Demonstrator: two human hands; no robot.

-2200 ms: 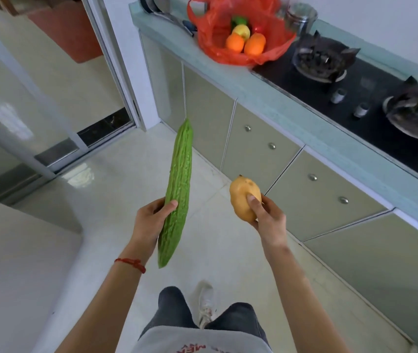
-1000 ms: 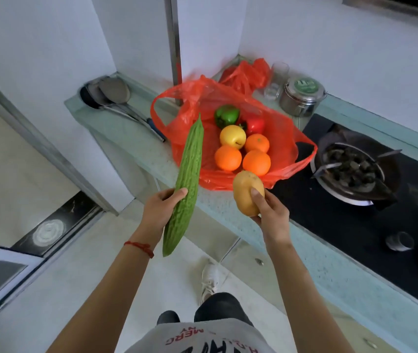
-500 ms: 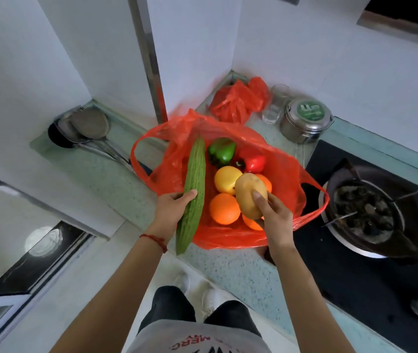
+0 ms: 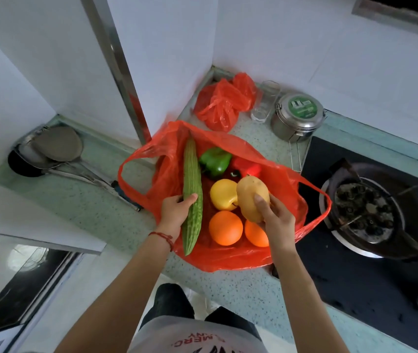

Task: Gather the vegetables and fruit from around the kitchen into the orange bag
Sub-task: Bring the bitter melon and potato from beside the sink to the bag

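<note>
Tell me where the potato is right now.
In the head view, the potato is held by the right hand over the open orange bag, beside the yellow fruit.

Bright, even daylight; soft shadows under the bag [image 4: 228, 261] on the table [image 4: 96, 207]; glare patch on floor [image 4: 24, 253] lower left; strong wide-angle bending at edges; centre sharp.

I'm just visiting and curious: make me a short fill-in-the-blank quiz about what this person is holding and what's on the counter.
1. The left hand holds a long green ____ over the orange bag.
2. The right hand holds a ____.
3. The number of oranges showing in the bag is ____.
4. The steel tin behind the bag has a ____ label on its lid.

Missing words: bitter gourd; potato; two; green
</note>
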